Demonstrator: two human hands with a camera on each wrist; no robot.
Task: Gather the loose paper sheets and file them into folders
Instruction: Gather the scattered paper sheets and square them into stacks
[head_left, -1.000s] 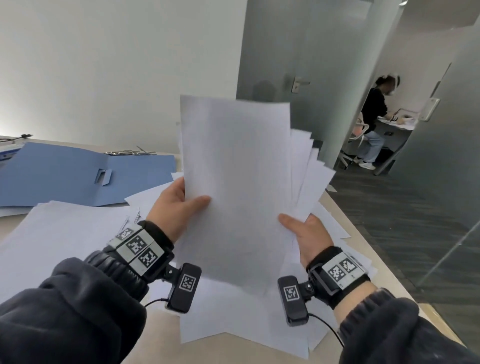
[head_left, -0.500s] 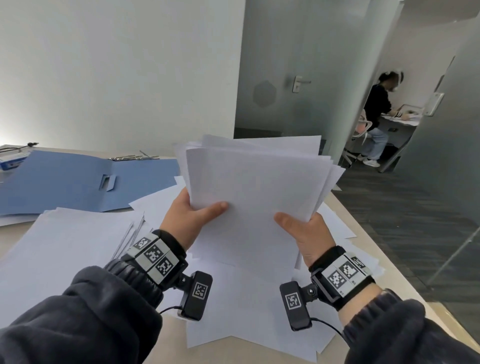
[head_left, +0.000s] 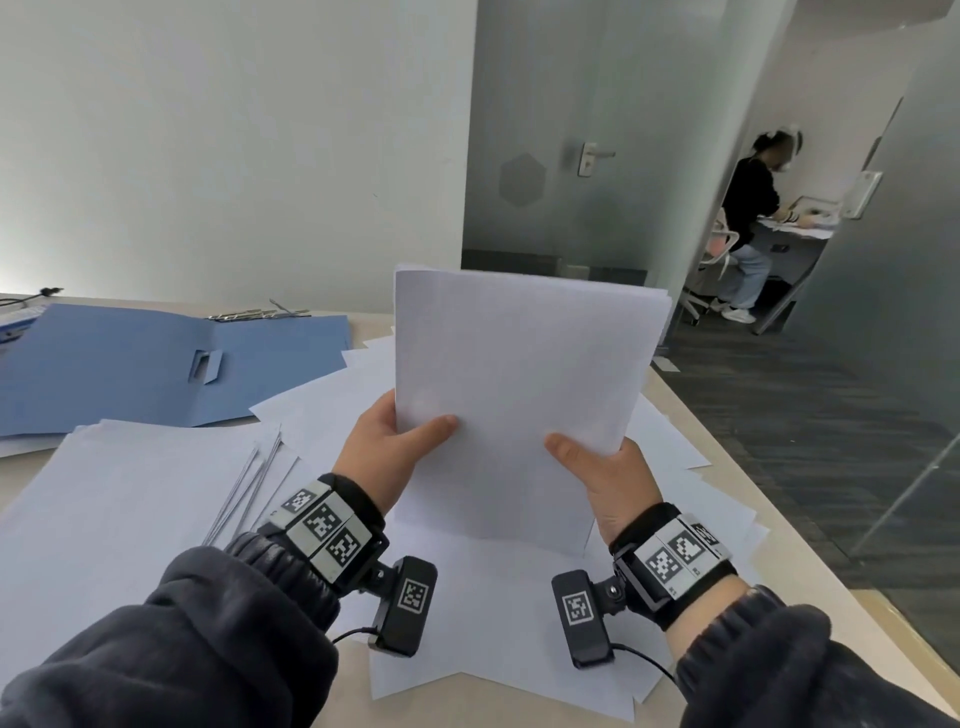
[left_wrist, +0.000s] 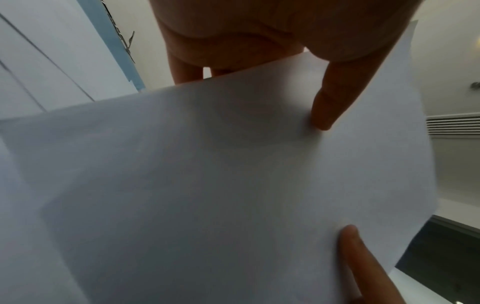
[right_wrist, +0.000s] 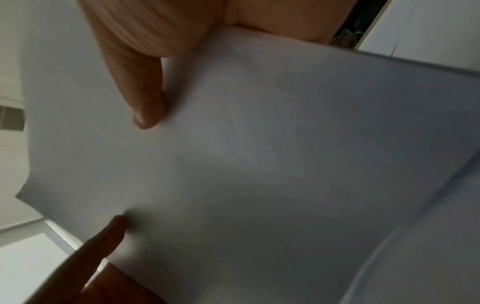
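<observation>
A squared-up stack of white sheets stands upright over the table, its lower edge down on the loose papers. My left hand grips its left edge with the thumb on the front, and my right hand grips the right edge the same way. The left wrist view fills with the stack, my left thumb pressed on it. From the right wrist the stack shows under my right thumb. An open blue folder lies flat at the far left of the table.
Loose white sheets cover the table left of and under my hands. Metal fastener strips lie behind the folder. The table's right edge drops to dark floor. A person sits at a desk beyond a glass door.
The fanned, uneven sheets in my hands have come down and been squared into one neat stack with aligned edges. Both hands keep their grip on its sides.
</observation>
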